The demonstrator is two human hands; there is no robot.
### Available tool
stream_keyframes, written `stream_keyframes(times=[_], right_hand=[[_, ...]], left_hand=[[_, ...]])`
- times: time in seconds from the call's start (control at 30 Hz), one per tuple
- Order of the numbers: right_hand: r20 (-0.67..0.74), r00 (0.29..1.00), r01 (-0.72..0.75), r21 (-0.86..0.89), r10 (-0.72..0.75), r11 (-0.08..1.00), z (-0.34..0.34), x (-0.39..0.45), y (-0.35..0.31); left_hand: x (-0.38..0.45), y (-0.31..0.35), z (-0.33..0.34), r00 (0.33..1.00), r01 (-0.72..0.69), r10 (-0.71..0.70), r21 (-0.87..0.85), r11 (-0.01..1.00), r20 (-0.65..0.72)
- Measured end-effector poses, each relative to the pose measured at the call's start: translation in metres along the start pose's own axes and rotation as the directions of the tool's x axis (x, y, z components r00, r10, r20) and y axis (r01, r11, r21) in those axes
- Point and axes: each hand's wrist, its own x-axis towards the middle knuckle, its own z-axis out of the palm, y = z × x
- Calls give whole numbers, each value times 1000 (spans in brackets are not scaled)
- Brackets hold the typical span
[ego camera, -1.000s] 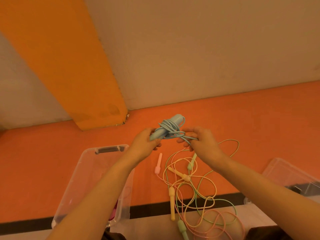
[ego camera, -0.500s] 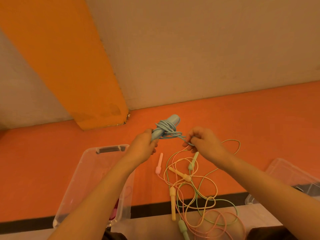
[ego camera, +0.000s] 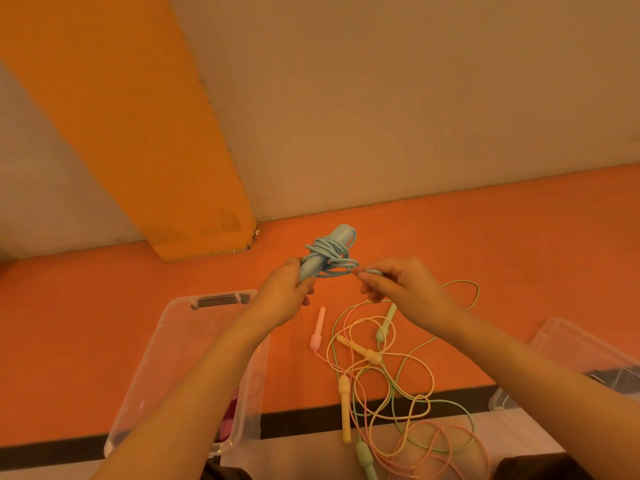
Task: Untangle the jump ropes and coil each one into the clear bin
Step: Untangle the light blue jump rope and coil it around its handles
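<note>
While the left hand grips the pale blue plastic jump-rope handles wrapped in blue cord, the right hand pinches the cord's loose end just beside them.

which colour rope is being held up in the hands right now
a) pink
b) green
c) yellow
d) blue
d: the left hand grips the handles of the blue jump rope, with its cord wound around them, while the right hand pinches the cord's loose end; the pink, yellow and green ropes lie tangled on the floor.
</note>
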Motion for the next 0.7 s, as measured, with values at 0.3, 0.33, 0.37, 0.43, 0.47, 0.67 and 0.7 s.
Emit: stream_keyframes(times=[0.3, 0.33, 0.37, 0.43, 0.47, 0.67, 0.7], right_hand=[[192, 812, 462, -789, -552, 405, 14, -9, 5], [226, 779, 509, -773, -585, 379, 19, -9, 5], [240, 765, 535, -754, -598, 382, 21, -8, 2], [168, 790, 507, -721, -590, 472, 19, -6, 1], [93, 826, 462, -678, -557, 571, 15, -5, -1], [-214, 973, -76, 75, 91, 994, -7, 0, -13], [-209, 967, -109, 169, 144, 980, -9, 1, -13]], left_hand=[[1, -7, 12, 998, 44, -53, 273, 961, 24], [0, -7, 13, 998, 47, -55, 320, 946, 17], [-1, -6, 15, 999, 45, -52, 355, 934, 10], [-4, -6, 15, 1000, 30, -31, 392, 920, -4], [-5, -5, 15, 1000, 20, -18, 395, 918, -8], [-5, -7, 8, 1000, -29, 29, 418, 908, 7], [-5, -6, 9, 999, -40, 33, 420, 907, 23]])
